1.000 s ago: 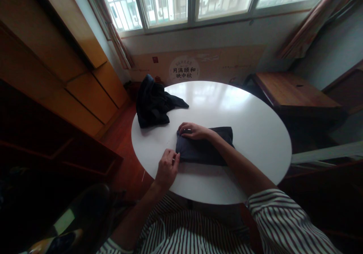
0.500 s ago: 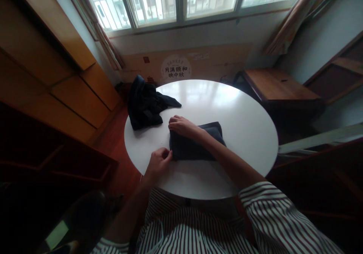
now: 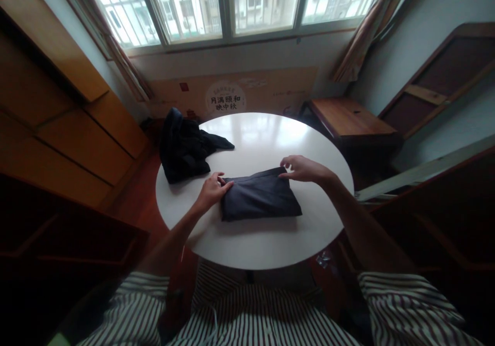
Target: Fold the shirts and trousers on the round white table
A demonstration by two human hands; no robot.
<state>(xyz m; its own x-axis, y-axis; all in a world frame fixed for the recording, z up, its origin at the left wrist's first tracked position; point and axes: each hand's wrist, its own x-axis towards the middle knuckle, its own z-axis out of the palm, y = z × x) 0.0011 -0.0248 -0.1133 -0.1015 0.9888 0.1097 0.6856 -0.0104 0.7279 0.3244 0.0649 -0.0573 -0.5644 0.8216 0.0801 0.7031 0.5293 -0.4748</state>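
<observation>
A folded dark grey garment lies as a flat, roughly rectangular bundle on the white oval table. My left hand is at its far left corner, thumb over the top and fingers curled at the edge. At the far right corner, my right hand has thumb and fingers round the cloth's edge. What kind of garment it is does not show in the folds. A crumpled black garment rests beyond my left hand, at the table's left side.
Behind the table a long cardboard box with printed characters stands against the wall under the window. A low wooden table is at the back right. Wooden cabinets line the left side. A dark wooden panel borders the right.
My right hand has moved from the garment's left part to its far right corner. My left hand has shifted from the near left corner to the far left one. The view has shifted right.
</observation>
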